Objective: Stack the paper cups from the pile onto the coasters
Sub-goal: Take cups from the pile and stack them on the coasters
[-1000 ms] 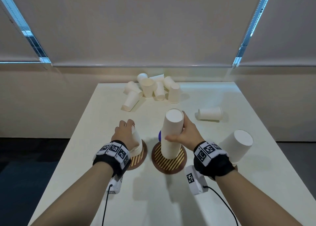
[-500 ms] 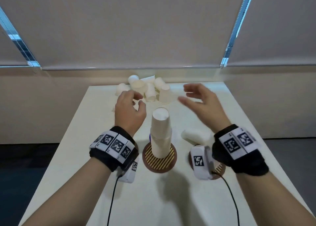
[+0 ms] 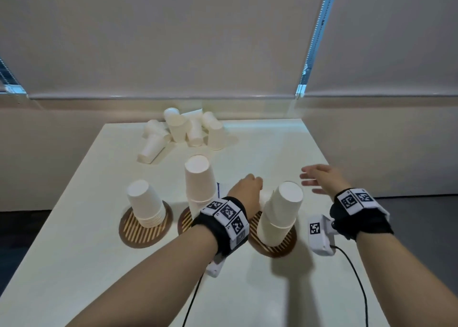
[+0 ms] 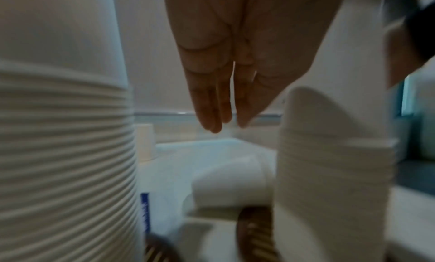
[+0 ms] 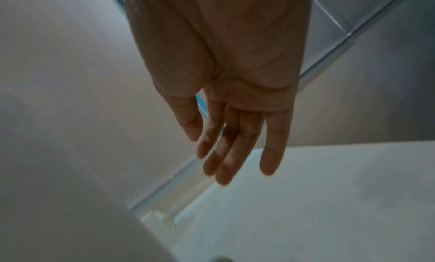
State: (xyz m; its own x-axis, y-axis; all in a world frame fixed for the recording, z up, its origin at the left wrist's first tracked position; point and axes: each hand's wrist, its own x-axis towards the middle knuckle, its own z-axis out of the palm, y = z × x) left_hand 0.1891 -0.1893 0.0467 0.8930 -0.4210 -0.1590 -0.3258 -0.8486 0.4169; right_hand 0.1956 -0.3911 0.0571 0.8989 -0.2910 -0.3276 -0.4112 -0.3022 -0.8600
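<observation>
Three stacks of upside-down white paper cups stand on striped brown coasters: a left stack (image 3: 145, 203), a taller middle stack (image 3: 199, 180) and a right stack (image 3: 282, 210) on its coaster (image 3: 272, 245). The loose pile of cups (image 3: 183, 131) lies at the table's far edge. My left hand (image 3: 251, 179) reaches forward between the middle and right stacks, fingers straight and empty (image 4: 221, 124). A single cup (image 4: 230, 184) lies on its side just below and ahead of it. My right hand (image 3: 309, 180) hovers to the right of the right stack, fingers spread, holding nothing (image 5: 235, 163).
The white table (image 3: 247, 289) ends close to the wall at the back and drops off on both sides. A small blue label (image 3: 218, 190) lies behind the middle stack. Cables trail from both wrist cameras over the near table.
Both hands let go of the stacks they held a second ago. The left hand has crossed rightward to between the middle and right stacks; the right hand has dropped beside the right stack.
</observation>
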